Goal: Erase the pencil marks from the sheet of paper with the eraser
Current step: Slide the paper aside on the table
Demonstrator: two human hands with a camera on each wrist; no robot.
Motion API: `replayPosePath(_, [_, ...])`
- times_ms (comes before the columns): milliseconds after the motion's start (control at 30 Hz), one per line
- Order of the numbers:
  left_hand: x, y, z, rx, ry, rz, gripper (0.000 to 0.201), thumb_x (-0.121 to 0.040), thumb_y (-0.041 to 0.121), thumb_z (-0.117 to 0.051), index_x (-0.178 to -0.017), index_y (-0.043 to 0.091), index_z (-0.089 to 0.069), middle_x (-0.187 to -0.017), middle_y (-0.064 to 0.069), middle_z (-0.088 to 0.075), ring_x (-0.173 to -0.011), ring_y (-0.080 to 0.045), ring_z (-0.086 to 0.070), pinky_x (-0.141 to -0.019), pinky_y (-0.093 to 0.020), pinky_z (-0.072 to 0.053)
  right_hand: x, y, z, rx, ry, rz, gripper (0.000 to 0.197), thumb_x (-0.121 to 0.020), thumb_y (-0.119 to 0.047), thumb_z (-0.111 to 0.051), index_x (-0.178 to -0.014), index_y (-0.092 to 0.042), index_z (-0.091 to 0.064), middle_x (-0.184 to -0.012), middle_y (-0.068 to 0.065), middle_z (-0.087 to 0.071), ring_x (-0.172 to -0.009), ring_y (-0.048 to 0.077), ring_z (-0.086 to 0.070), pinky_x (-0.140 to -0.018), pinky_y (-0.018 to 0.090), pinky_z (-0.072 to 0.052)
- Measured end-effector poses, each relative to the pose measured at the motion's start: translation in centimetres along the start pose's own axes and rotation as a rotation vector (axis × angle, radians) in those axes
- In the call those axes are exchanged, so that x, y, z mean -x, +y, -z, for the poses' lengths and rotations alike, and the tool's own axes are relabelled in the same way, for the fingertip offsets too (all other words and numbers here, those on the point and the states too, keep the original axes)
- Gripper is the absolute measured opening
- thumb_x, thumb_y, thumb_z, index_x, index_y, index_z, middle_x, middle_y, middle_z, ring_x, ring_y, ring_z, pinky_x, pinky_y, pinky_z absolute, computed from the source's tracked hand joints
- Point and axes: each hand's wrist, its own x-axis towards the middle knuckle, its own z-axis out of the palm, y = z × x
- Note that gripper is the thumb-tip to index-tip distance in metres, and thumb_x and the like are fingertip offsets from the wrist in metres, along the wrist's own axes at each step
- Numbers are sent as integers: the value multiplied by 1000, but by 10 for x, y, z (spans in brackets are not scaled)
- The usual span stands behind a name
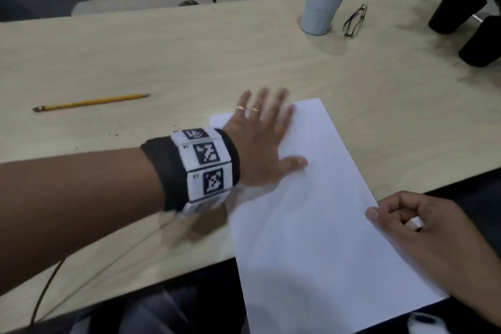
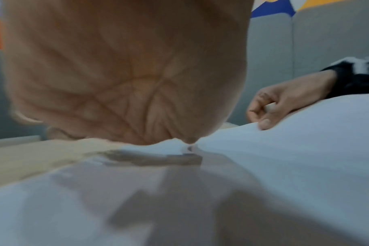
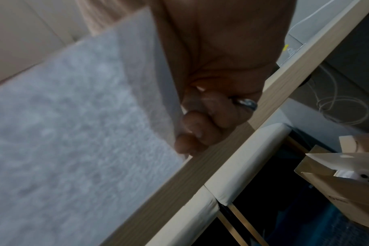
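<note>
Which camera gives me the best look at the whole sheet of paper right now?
The head view: it shows the sheet of paper nearly whole, overhanging the table edge, the left hand flat on its far corner and the right hand at its right edge. The left wrist view shows only blurred surface; the right wrist view shows one edge.

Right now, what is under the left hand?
The left hand lies flat, fingers spread, on the far left corner of the sheet of paper, fingertips reaching onto the table. Any pencil marks beneath the palm are covered; none show on the exposed paper.
</note>
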Motion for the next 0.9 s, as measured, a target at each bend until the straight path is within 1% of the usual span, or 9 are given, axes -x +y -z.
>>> replayPosePath(100, [20,15,-11,32,-56,-273,98,-90,88,-1,-164,28,23,-170,1,33,-158,-24,28,-128,-50,16,2,1,3,27,-30,20,23,-89,-23,-84,-70,-20,-72,-56,5,-60,-43,10,-39,-42,17,-33])
replayPosePath(200, [33,1,0,-6,-114,106,106,-96,83,-13,-163,7,20,-171,-14,28,-159,-33,23,-129,-50,13,3,1,5,48,-40,39,22,-88,-27,-84,-69,-25,-73,-64,14,-66,-44,12,-44,-43,18,-35])
replayPosePath(300, [63,-2,13,-37,-80,174,91,-108,61,-22,-162,-1,16,-171,-24,21,-160,-44,9,-130,-54,5,3,3,8,44,-46,35,17,-89,-32,-83,-74,-28,-75,-65,9,-69,-49,15,-51,-47,20,-40])
replayPosePath(467, [109,27,-16,280,-121,40,75,-103,67,-5,-166,30,15,-172,4,27,-161,-28,17,-131,-48,4,1,4,5,46,-60,35,9,-86,-40,-83,-82,-35,-76,-67,0,-71,-50,11,-52,-48,17,-40])
replayPosePath(567, [114,33,-45,318,18,47,75,-103,68,-20,-165,27,-32,-175,-2,-16,-160,-37,-19,-123,-58,-32,-9,11,21,-25,95,80,20,-91,-24,-81,-97,-39,-69,-84,-9,-75,-74,10,-71,-62,10,-50])
replayPosePath(633, [112,37,-61,373,134,86,72,-106,65,-27,-151,16,-55,-167,-9,-39,-152,-42,-37,-116,-60,-42,-18,18,38,-65,114,96,17,-96,-27,-75,-105,-35,-64,-94,-12,-75,-91,15,-73,-74,8,-55])
replayPosePath(700, [107,44,-72,388,214,111,73,-106,65,-27,-145,13,-60,-164,-11,-43,-152,-44,-35,-118,-61,-38,-31,22,53,-89,160,173,20,-94,-53,-72,-104,-38,-64,-93,-21,-75,-89,7,-76,-82,12,-57])
replayPosePath(800, [100,54,-78,405,283,158,76,-106,68,-27,-143,10,-59,-166,-13,-40,-154,-48,-29,-119,-65,-35,-51,-11,42,-83,135,366,16,-90,-44,-73,-105,-37,-72,-100,-15,-79,-98,14,-79,-97,34,-61])
replayPosePath(900, [96,57,-79,429,295,177,79,-105,69,-26,-159,15,-44,-173,-9,-25,-160,-43,-16,-123,-65,-26,-76,-45,25,79,35,515,23,-90,-35,-85,-111,-41,-78,-110,-14,-78,-92,18,-70,-88,37,-57])
